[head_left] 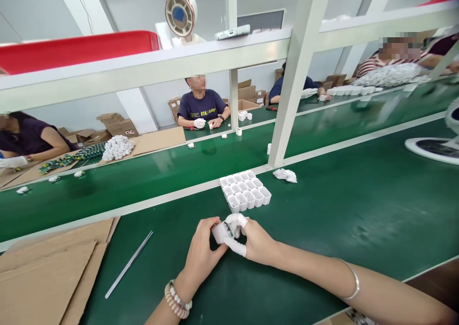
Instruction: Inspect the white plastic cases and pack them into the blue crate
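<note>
Between my two hands is a small white plastic housing, tilted, with a bit of green circuit board showing at its right end. My left hand is closed round the housing's left side. White finger cots cover the thumb and fingers of my right hand, which pinches at the green board by the housing's end; its fingertips partly hide the board. Just beyond my hands, white open cups stand in rows. Metal tweezers lie on the green bench to the left of my hands.
Flattened cardboard covers the bench's left corner. A crumpled white scrap lies near a frame post. Behind the rail, a green conveyor belt carries small white parts. Co-workers sit across it. A white fan base stands at right.
</note>
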